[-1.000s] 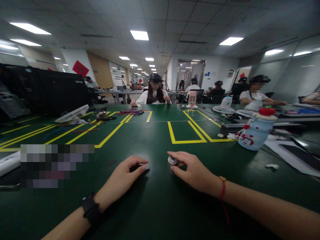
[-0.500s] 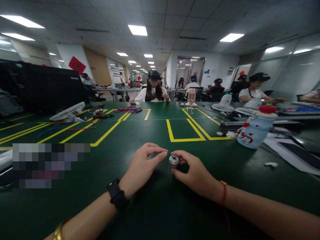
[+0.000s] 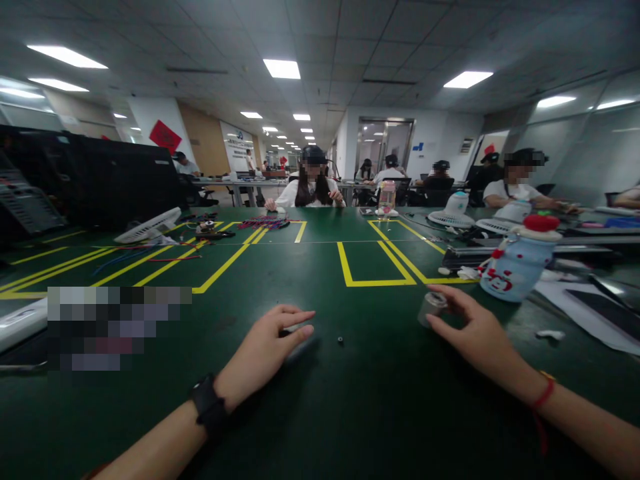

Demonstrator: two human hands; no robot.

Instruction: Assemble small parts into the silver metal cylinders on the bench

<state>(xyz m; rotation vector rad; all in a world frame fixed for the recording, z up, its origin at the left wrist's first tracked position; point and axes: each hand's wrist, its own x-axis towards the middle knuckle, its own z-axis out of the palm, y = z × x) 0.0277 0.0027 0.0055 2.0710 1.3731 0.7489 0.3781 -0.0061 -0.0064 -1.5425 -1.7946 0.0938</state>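
Fingers and thumb of my right hand (image 3: pixel 473 327) are closed around the sides of a small motor (image 3: pixel 432 309), a silvery metal cylinder held upright at the right of the middle. Its lower end is near or on the green table (image 3: pixel 380 400); contact cannot be made out. My left hand (image 3: pixel 270 343) is over the table at left of centre, thumb and fingers apart, with nothing between them. A tiny dark ring-shaped part (image 3: pixel 341 341) lies on the table between my hands, just right of my left fingertips.
A light-blue bottle (image 3: pixel 517 260) with a red top stands at the right, near papers and a white piece (image 3: pixel 550 335). White fans (image 3: pixel 450 210) and wires (image 3: pixel 265 222) lie farther back. Yellow tape (image 3: pixel 380 283) marks the table. A person (image 3: pixel 313 187) sits opposite.
My right hand has moved right with the motor, away from my left hand. My left fingers have parted and drawn slightly left. The tiny dark part now shows on the table.
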